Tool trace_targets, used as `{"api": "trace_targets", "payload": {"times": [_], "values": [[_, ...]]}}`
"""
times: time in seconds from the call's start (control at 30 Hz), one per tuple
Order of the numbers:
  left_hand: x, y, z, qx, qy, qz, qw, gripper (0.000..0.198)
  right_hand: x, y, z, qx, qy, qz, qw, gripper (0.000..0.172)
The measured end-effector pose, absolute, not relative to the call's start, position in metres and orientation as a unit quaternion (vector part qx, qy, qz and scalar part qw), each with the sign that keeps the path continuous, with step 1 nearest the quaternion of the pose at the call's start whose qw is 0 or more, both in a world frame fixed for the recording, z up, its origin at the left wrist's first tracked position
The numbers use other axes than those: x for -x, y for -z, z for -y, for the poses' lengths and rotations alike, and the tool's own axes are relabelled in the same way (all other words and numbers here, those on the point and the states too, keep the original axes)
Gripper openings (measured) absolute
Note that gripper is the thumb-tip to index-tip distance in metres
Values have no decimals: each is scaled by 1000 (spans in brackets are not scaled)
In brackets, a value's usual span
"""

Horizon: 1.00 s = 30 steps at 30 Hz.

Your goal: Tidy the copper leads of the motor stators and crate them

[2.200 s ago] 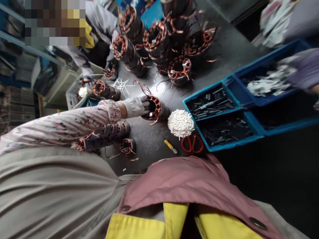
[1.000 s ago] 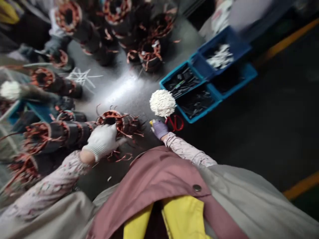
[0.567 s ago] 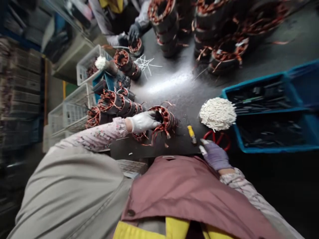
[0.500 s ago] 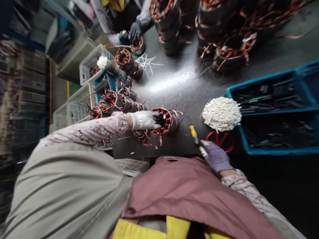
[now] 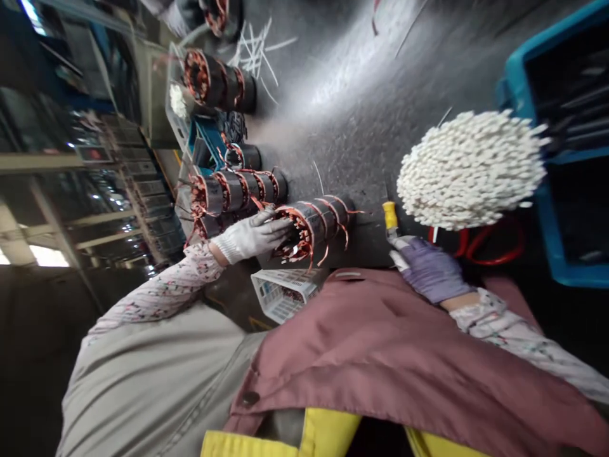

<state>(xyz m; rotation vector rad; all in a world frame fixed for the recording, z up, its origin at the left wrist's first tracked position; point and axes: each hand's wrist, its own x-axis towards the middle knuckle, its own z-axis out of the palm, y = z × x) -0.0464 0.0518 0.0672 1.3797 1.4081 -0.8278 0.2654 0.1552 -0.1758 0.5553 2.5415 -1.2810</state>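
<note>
My left hand, in a white knit glove with dark fingertips, is at the near-left end of a stack of motor stators lying on its side. Its fingers grip the rim among the copper windings; some fingertips are hidden in the opening. Copper leads stick out along the stack. My right hand, in a purple glove with pale fingertips, has its fingers curled at the rear end of a screwdriver with a yellow handle. The screwdriver's shaft points away from me. Red-handled scissors are partly hidden behind that hand.
A big heap of white sticks lies at right, beside blue bins. More stator stacks line the table's left side. Loose white strips lie farther back. Below the table edge stands a white crate. A co-worker's arm shows at top left.
My view has come closer and turned. The stator stack now shows more of its side, and my left hand has shifted to its left end. My right hand is closer to the screwdriver handle.
</note>
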Motion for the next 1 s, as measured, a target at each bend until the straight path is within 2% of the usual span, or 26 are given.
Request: {"api": "trace_targets", "payload": {"times": [0.1, 0.2, 0.4, 0.47, 0.6, 0.7, 0.77, 0.87, 1.0], "values": [[52, -70, -55, -525, 358, -576, 514, 40, -266, 167, -158, -191, 454, -855, 161, 40], [52, -71, -57, -490, 371, -591, 523, 40, -266, 162, -159, -201, 492, -832, 157, 36], [48, -59, -45, -554, 338, -598, 470, 42, -277, 147, -162, -211, 531, -808, 144, 34], [54, -48, -34, -591, 294, -606, 445, 43, -288, 137, -168, -215, 523, -817, 115, 34], [62, -23, -18, -654, 195, -630, 371, 37, -328, 114, -201, -246, 502, -829, -16, 32], [45, -21, -19, -671, 163, -654, 309, 38, -365, 89, -251, -338, 442, -826, -89, 32], [24, -23, -25, -658, 169, -684, 267, 34, -381, 73, -294, -436, 359, -820, -99, 29], [-11, -23, -39, -575, 217, -756, 227, 28, -388, 58, -361, -573, 236, -784, -20, 35], [-42, -24, -53, -416, 248, -851, 203, 49, -371, 64, -427, -610, 145, -766, 141, 57]]}}
